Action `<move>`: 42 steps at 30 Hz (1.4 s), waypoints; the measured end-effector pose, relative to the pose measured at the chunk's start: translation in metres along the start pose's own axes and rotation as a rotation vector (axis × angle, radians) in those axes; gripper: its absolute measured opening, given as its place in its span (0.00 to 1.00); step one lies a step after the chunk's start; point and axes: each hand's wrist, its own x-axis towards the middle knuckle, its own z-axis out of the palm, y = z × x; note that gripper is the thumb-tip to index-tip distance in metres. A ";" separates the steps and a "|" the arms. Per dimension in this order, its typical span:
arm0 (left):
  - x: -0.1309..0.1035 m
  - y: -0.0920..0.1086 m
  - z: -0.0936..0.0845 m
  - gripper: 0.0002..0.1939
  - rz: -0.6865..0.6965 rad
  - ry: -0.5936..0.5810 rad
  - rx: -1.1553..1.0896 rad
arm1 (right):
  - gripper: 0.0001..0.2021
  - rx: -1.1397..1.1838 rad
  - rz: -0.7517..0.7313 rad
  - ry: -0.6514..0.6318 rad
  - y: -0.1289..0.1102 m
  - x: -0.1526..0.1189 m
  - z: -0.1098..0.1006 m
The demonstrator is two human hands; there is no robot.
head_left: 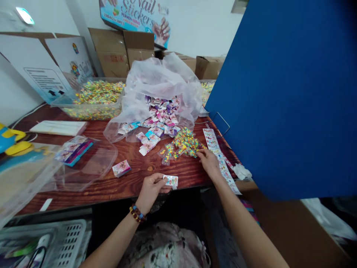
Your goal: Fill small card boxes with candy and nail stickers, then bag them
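Observation:
Near the table's front edge, my left hand (153, 188) pinches a small white sticker card (172, 181) printed with rows of coloured shapes. A small white flap hangs below it. My right hand (208, 162) reaches to the right edge of a pile of small clear candy packets (185, 143), filled with yellow, green and orange pieces. Its fingertips are pressed together at the packets; what lies between them is hidden. A strip of printed stickers (213, 143) runs beside this hand and under the forearm. Left of my left hand lies a small printed box (121, 168).
A large clear plastic bag (164, 76) spills small printed boxes (160, 115) onto the table. Behind it stand a candy-filled tub (92, 111) and cardboard cartons (111, 48). A blue panel (279, 93) borders the right side. Crumpled white paper (242, 172) lies near it; a grey basket (69, 238) sits lower left.

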 end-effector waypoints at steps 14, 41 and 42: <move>0.001 0.002 -0.001 0.22 -0.003 -0.012 -0.004 | 0.14 0.182 -0.064 -0.136 0.012 -0.016 -0.012; 0.010 0.006 0.009 0.23 0.044 0.004 -0.061 | 0.06 0.260 -0.384 -0.286 -0.049 -0.090 0.039; 0.011 0.008 0.007 0.22 0.057 0.008 -0.054 | 0.05 0.320 -0.310 -0.288 -0.047 -0.090 0.041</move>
